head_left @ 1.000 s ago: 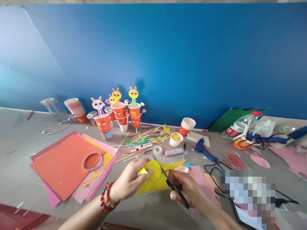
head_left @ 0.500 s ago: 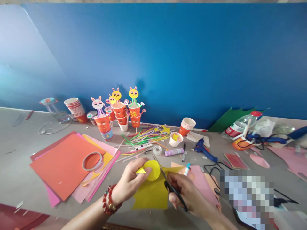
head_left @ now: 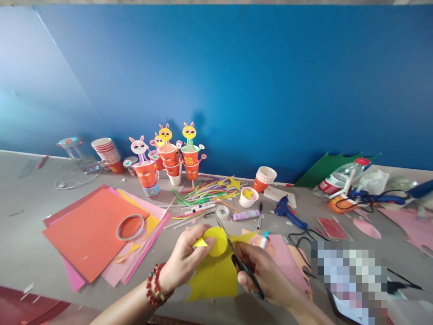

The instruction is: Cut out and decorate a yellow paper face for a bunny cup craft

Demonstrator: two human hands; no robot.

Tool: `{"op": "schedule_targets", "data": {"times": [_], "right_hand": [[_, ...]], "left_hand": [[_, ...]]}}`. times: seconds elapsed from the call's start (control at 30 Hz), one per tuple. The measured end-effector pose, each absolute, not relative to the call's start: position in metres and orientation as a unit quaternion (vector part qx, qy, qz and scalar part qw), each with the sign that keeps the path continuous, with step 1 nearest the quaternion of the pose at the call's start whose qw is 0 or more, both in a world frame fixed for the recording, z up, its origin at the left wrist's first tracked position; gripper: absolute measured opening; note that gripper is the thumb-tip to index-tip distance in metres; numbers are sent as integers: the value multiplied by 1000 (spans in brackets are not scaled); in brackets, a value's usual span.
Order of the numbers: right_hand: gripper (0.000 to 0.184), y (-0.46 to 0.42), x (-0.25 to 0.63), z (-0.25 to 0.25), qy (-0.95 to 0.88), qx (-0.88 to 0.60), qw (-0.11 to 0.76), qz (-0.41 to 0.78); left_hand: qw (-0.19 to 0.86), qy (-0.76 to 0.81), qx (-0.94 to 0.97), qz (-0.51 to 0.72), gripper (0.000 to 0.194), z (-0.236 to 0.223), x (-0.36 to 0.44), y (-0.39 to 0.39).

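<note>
My left hand (head_left: 184, 261), with a red bead bracelet at the wrist, pinches a yellow paper sheet (head_left: 216, 271) near a round lobe cut into its upper edge. My right hand (head_left: 265, 273) is closed around the black handles of a pair of scissors (head_left: 237, 255). The blades point up and away, lying against the right side of the yellow round shape. Both hands hover low over the grey table (head_left: 23, 243) near its front edge.
Orange and pink sheets (head_left: 94, 230) with a tape ring (head_left: 130, 227) lie at left. Behind stand bunny-decorated red cups (head_left: 169, 158), cup stacks (head_left: 265, 178), coloured straws (head_left: 203, 192), a glue stick (head_left: 245, 215), a blue glue gun (head_left: 287, 212) and a bottle (head_left: 338, 178). Cables trail at right.
The yellow sheet has swung so its long part hangs down below the hands instead of out to the right. The scissors and both hands stay nearly in place.
</note>
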State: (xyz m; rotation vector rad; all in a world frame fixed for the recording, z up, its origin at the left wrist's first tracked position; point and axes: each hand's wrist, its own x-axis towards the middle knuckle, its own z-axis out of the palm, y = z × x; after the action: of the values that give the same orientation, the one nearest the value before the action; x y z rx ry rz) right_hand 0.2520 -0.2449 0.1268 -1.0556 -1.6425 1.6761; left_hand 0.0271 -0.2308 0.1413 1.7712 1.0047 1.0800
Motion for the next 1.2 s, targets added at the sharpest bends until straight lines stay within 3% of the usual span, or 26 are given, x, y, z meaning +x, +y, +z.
{"op": "schedule_targets", "data": {"times": [0.97, 1.2], "right_hand": [[63, -244, 259, 130, -665, -430, 282, 542], [63, -248, 256, 127, -587, -427, 264, 635]], "left_hand": [[433, 359, 718, 410, 25, 154, 23, -223], [434, 359, 713, 418, 25, 151, 22, -223]]}}
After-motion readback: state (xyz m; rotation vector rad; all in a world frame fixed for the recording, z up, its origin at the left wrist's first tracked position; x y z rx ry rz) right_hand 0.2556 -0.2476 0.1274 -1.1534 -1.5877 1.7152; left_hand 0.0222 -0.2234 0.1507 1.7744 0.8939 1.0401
